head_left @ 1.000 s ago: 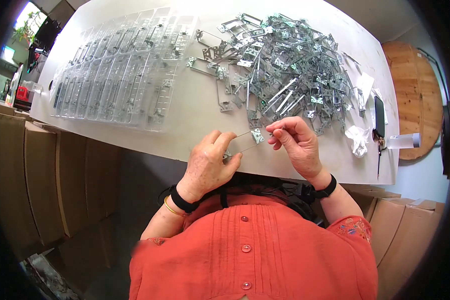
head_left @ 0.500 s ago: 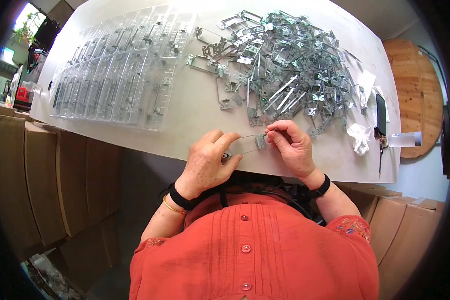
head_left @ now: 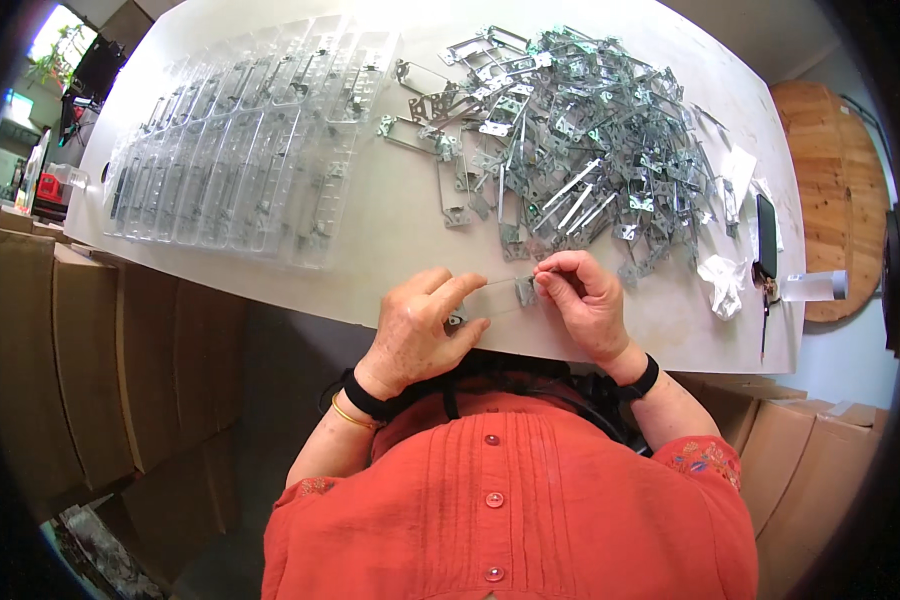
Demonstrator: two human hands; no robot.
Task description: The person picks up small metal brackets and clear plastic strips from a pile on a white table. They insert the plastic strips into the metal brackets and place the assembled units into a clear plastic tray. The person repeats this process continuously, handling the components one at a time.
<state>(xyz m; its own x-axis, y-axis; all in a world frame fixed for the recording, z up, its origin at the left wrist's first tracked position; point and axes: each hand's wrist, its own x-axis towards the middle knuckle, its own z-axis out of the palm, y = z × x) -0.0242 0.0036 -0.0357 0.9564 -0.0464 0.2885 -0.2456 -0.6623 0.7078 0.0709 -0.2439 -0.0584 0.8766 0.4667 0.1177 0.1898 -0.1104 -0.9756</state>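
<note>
Two hands at a slim metal frame near the bench's front edge

The metal frame (head_left: pixel 525 291) is just over the near side of the bench (head_left: pixel 380 245), between the person's two hands. It is a long, narrow rectangle of thin rods with a plate at its right end. Its long axis runs left to right with a slight slant, the right end lying a little farther from the person's body than the left.

The left hand (head_left: pixel 415 315) has it: thumb and forefinger stand well apart, spanning the frame's width, one on each long side, with the left end tucked into the crook between them. The right hand (head_left: pixel 585 300) has thumb and forefinger pinched together right beside the end plate, on a small dark piece (head_left: pixel 535 276) too tiny for me to make out. From here I cannot tell whether those fingers also touch the plate.

Beyond the hands spreads a tangled heap of metal brackets (head_left: pixel 600 140). To the left lie clear plastic trays (head_left: pixel 230 150) with metal parts in their compartments. On the right are a crumpled white tissue (head_left: pixel 722 285), a dark phone (head_left: pixel 766 235) and a clear cylinder (head_left: pixel 813 287) with a grey-blue end. Cardboard boxes (head_left: pixel 85 360) stand below, off the bench's left side.
</note>
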